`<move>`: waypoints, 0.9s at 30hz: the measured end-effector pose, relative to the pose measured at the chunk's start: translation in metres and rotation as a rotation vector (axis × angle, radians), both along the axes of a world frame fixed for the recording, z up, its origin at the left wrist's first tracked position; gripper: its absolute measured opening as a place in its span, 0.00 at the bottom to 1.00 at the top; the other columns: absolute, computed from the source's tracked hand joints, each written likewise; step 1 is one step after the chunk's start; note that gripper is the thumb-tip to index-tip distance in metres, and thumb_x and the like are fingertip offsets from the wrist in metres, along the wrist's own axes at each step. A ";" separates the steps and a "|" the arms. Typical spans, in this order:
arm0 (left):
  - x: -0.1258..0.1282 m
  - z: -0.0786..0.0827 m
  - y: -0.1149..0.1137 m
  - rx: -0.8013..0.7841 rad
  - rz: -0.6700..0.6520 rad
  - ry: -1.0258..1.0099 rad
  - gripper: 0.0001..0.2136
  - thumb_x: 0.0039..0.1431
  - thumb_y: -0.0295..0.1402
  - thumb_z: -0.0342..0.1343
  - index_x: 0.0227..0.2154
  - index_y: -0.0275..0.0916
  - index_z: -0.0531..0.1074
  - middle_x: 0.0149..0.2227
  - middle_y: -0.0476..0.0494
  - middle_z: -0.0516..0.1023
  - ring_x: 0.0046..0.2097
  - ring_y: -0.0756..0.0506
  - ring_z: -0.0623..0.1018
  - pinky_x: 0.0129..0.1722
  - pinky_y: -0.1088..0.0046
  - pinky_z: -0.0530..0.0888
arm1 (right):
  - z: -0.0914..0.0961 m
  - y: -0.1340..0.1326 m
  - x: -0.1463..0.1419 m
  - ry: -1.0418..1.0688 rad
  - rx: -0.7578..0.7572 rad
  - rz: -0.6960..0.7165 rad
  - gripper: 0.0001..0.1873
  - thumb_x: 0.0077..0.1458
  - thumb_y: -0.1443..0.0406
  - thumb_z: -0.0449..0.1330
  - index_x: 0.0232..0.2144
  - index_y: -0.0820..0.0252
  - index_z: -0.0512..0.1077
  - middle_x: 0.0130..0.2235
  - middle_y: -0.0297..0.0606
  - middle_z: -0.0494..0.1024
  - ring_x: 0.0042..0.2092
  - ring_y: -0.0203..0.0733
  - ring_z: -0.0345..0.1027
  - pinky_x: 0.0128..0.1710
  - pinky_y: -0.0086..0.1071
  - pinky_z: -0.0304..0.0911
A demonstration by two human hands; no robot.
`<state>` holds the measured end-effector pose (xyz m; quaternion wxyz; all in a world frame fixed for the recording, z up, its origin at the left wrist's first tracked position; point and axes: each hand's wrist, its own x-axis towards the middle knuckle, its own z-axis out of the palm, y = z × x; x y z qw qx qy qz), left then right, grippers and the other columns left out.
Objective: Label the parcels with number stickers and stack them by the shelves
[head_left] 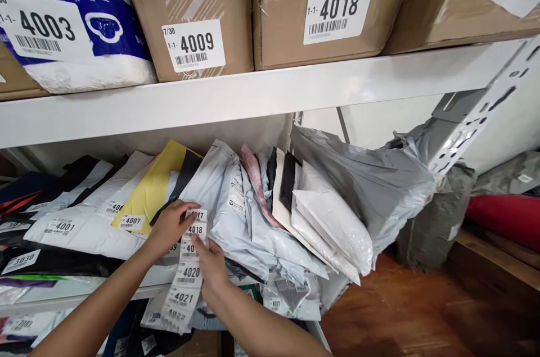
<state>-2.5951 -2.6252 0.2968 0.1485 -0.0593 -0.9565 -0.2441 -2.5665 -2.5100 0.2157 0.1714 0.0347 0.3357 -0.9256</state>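
Observation:
A long white strip of numbered barcode labels [184,296] hangs down between my hands, with 4018, 4020 and 4021 readable on it. My right hand [213,267] grips the strip from the right, thumb lying over its front. At the top end, the closed fingers of my left hand [169,227] pinch the label ending in 17 and partly cover it. Just behind the hands leans a pale grey mailer bag [211,177] in a row of soft parcels. To the left is a yellow padded mailer [149,191] labelled 4007.
Above runs a white shelf beam [253,93] carrying cartons, including one labelled 4018 [287,14]. A large grey bag [367,177] bulges past the shelf's right side, near the perforated upright [476,121]. Labelled parcels [291,295] sit on a lower level. Wooden floor [379,317] shows at right.

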 end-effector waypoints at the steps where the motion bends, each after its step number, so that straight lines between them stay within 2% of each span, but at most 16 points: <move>1: 0.000 0.000 0.000 -0.012 -0.003 -0.002 0.15 0.59 0.40 0.50 0.44 0.43 0.76 0.43 0.43 0.77 0.47 0.41 0.76 0.49 0.62 0.71 | -0.002 0.000 0.003 0.007 -0.011 0.021 0.26 0.33 0.49 0.73 0.31 0.62 0.77 0.29 0.39 0.81 0.29 0.44 0.74 0.32 0.36 0.68; 3: 0.000 -0.001 0.000 -0.032 -0.007 -0.010 0.15 0.59 0.39 0.50 0.44 0.43 0.76 0.43 0.42 0.77 0.47 0.40 0.76 0.49 0.61 0.71 | -0.009 0.000 0.010 -0.017 -0.025 0.057 0.28 0.29 0.50 0.75 0.31 0.62 0.77 0.29 0.37 0.80 0.29 0.42 0.72 0.32 0.34 0.67; 6: -0.001 -0.002 -0.001 -0.093 -0.009 -0.011 0.16 0.61 0.39 0.49 0.47 0.43 0.75 0.41 0.43 0.75 0.45 0.41 0.76 0.48 0.61 0.72 | -0.029 0.008 0.027 0.032 0.153 0.079 0.25 0.35 0.47 0.71 0.26 0.62 0.75 0.22 0.33 0.73 0.25 0.38 0.66 0.27 0.31 0.63; 8: 0.001 -0.001 -0.002 -0.173 0.024 0.060 0.18 0.61 0.40 0.50 0.51 0.43 0.73 0.42 0.41 0.73 0.45 0.40 0.75 0.48 0.59 0.72 | -0.043 0.023 0.038 0.263 0.330 0.065 0.21 0.43 0.49 0.68 0.22 0.62 0.73 0.23 0.33 0.71 0.27 0.38 0.65 0.28 0.31 0.62; 10: 0.006 0.004 -0.003 -0.302 -0.003 0.146 0.18 0.61 0.37 0.50 0.52 0.45 0.72 0.46 0.39 0.71 0.48 0.39 0.72 0.51 0.57 0.70 | -0.053 0.045 0.044 0.631 0.455 0.020 0.16 0.50 0.54 0.65 0.22 0.62 0.74 0.28 0.37 0.72 0.33 0.40 0.67 0.33 0.31 0.63; 12: 0.014 0.012 -0.001 -0.454 -0.082 0.184 0.16 0.60 0.31 0.49 0.48 0.50 0.75 0.45 0.42 0.73 0.50 0.39 0.72 0.55 0.52 0.66 | -0.055 0.068 0.044 0.905 0.522 -0.012 0.11 0.53 0.60 0.63 0.26 0.61 0.76 0.32 0.38 0.73 0.36 0.40 0.67 0.37 0.32 0.63; 13: 0.018 0.017 0.002 -0.509 -0.097 0.201 0.16 0.59 0.28 0.49 0.44 0.52 0.77 0.44 0.43 0.74 0.50 0.38 0.72 0.57 0.48 0.62 | -0.053 0.079 0.042 0.942 0.535 -0.015 0.08 0.55 0.61 0.62 0.30 0.60 0.76 0.33 0.38 0.74 0.36 0.40 0.68 0.38 0.32 0.63; 15: 0.026 0.027 0.014 -0.524 -0.046 0.263 0.16 0.58 0.25 0.49 0.39 0.50 0.78 0.43 0.43 0.76 0.51 0.37 0.71 0.59 0.43 0.57 | -0.044 0.094 0.036 0.865 0.484 0.007 0.08 0.57 0.61 0.61 0.39 0.57 0.75 0.34 0.37 0.75 0.37 0.40 0.69 0.38 0.31 0.63; 17: 0.032 0.033 0.033 -0.387 0.005 0.253 0.14 0.60 0.29 0.49 0.44 0.47 0.76 0.48 0.41 0.76 0.53 0.36 0.71 0.57 0.48 0.63 | -0.032 0.101 0.028 0.712 0.329 0.018 0.10 0.59 0.59 0.60 0.42 0.55 0.72 0.35 0.36 0.76 0.37 0.39 0.69 0.38 0.30 0.64; 18: 0.032 0.034 0.043 -0.286 -0.008 0.170 0.15 0.61 0.33 0.49 0.49 0.46 0.73 0.50 0.40 0.75 0.52 0.37 0.73 0.53 0.53 0.68 | -0.025 0.101 0.023 0.645 0.240 0.013 0.10 0.60 0.58 0.59 0.41 0.55 0.72 0.35 0.35 0.76 0.36 0.38 0.69 0.37 0.30 0.64; 19: 0.032 0.033 0.053 -0.181 -0.033 0.048 0.18 0.62 0.38 0.48 0.54 0.45 0.68 0.49 0.40 0.76 0.48 0.38 0.75 0.48 0.58 0.72 | -0.019 0.101 0.019 0.587 0.166 0.003 0.10 0.60 0.57 0.58 0.40 0.55 0.72 0.33 0.34 0.76 0.34 0.38 0.69 0.36 0.29 0.64; 21: 0.028 0.028 0.069 -0.007 -0.062 -0.182 0.23 0.62 0.43 0.48 0.58 0.45 0.61 0.40 0.43 0.77 0.39 0.41 0.78 0.38 0.64 0.74 | -0.009 0.097 0.011 0.495 0.087 -0.024 0.11 0.60 0.56 0.58 0.41 0.54 0.72 0.32 0.34 0.77 0.32 0.37 0.69 0.34 0.29 0.63; 24: 0.018 0.016 0.074 0.179 -0.119 -0.320 0.18 0.59 0.40 0.51 0.51 0.45 0.64 0.29 0.51 0.72 0.30 0.45 0.75 0.30 0.70 0.73 | -0.003 0.092 0.003 0.399 0.056 -0.052 0.12 0.59 0.57 0.60 0.43 0.55 0.73 0.32 0.34 0.78 0.31 0.38 0.69 0.32 0.30 0.63; 27: 0.015 0.009 0.068 0.359 -0.182 -0.359 0.11 0.59 0.35 0.47 0.43 0.45 0.67 0.31 0.51 0.72 0.31 0.47 0.75 0.31 0.70 0.75 | -0.004 0.087 0.001 0.346 0.048 -0.091 0.12 0.57 0.57 0.61 0.40 0.56 0.74 0.31 0.34 0.78 0.30 0.38 0.69 0.32 0.30 0.63</move>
